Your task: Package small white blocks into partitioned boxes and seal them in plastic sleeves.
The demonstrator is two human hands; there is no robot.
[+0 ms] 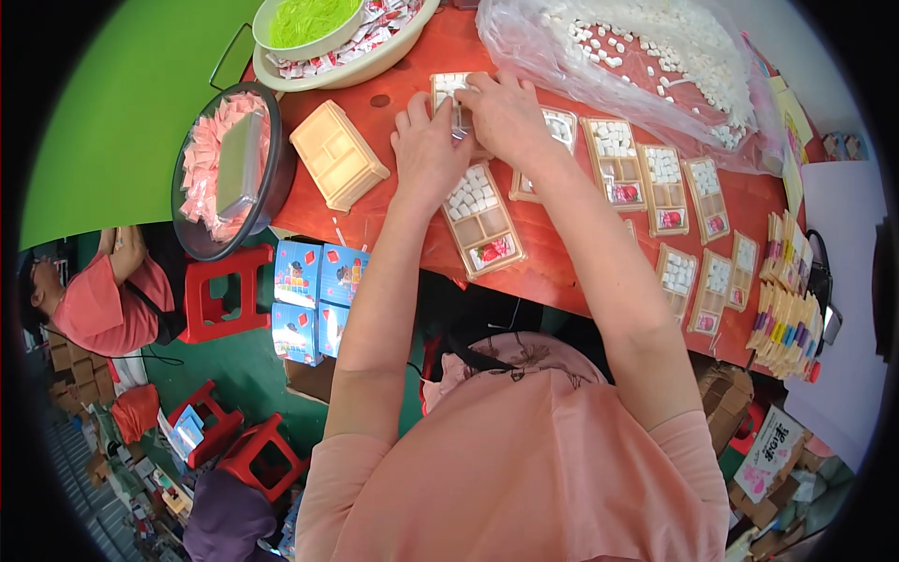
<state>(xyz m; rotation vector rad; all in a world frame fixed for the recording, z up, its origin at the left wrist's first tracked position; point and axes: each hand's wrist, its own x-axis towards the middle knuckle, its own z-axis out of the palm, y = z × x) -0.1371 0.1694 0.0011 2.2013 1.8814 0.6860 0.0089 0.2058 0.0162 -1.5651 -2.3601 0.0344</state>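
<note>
My left hand (429, 150) and my right hand (508, 120) come together over a beige compartment tray (448, 82) with small white pieces in its top section. The fingers of both hands are bent in over the tray's lower part. Something clear and shiny shows by my left thumb, partly hidden by the fingers. Just below lies another tray (482, 220), with white pieces at one end and a red printed packet at the other. Under my right forearm, a third tray (559, 129) is partly covered.
More filled trays (615, 159) spread right, near a clear bag of white pieces (637, 56). Stacked empty trays (337, 155) stand left. Beyond are a black tub of pink packets (211, 155) and a basin (351, 67). Blue boxes (298, 272) sit below; a person (108, 300) is far left.
</note>
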